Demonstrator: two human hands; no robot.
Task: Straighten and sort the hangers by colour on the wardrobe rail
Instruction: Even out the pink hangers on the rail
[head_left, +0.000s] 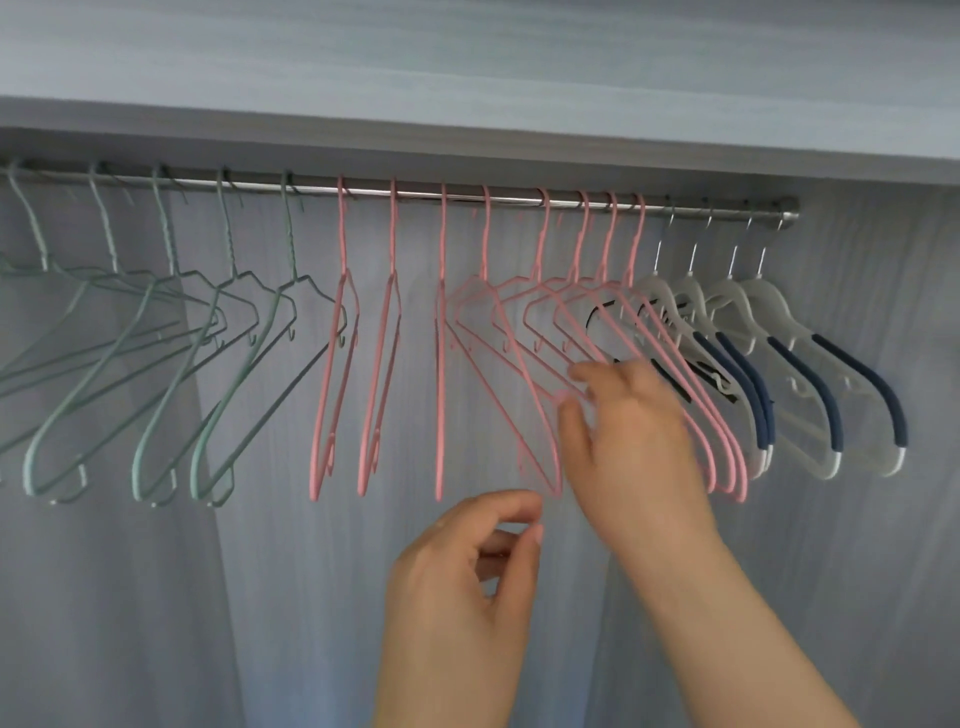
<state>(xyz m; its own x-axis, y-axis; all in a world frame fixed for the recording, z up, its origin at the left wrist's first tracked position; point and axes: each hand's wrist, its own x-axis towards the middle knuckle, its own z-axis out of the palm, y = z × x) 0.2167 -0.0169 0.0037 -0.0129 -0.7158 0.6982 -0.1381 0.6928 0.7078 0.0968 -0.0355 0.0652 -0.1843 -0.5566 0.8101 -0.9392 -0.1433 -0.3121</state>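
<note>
Three colour groups already sit sorted on the rail (467, 195), right hand (628, 431) pinching a pink hanger (540, 415) mid-straightening, left hand (467, 566) loosely curled, empty; next it probably needs squaring up.

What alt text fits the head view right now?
The right hand touches the bunched pink hangers on a wardrobe rail; the left hand hovers empty below. Green hangers hang left, white hangers right.
</note>
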